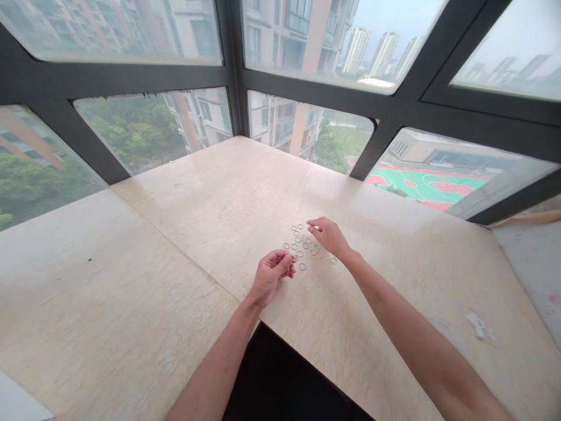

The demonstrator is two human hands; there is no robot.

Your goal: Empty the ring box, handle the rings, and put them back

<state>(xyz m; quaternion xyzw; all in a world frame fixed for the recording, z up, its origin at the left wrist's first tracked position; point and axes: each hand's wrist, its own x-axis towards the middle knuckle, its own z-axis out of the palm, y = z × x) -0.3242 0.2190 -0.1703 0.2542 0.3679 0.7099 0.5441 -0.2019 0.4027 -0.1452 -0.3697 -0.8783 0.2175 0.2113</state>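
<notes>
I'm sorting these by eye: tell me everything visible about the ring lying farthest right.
The ring is a small, thin, pale hoop with an open middle, perhaps metal. It lies flat on the stone-look counter, apart from the other rings, beside the wrist of the right hand in this view. Nothing but the counter seems to touch it.

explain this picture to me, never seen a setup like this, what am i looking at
There is no machine here: these are a person's two bare hands, seen by one head-worn camera looking forward and down. On the pale, marble-patterned counter, thin rings lie scattered near the hands; a small white item lies farther right. The left hand pinches what looks like at least one ring. The right hand is close to other rings; whether its fingers hold anything is too small to tell. Windows stand behind.
</notes>
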